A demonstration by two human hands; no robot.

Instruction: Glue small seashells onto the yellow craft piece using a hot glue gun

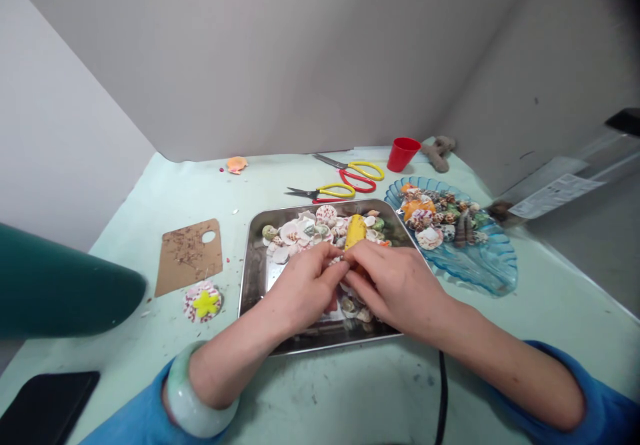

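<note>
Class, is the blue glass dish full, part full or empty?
Part full. Shells are heaped at the far end of the blue glass dish; its near end shows bare glass.

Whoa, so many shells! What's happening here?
A person's left hand and right hand meet fingertip to fingertip over a metal tray of seashells. Whatever is between the fingers is hidden. A yellow object sticks out just past them. More shells sit in a blue dish to the right. Behind the tray lie two pairs of scissors and a red cup. A shell flower lies to the left.
</note>
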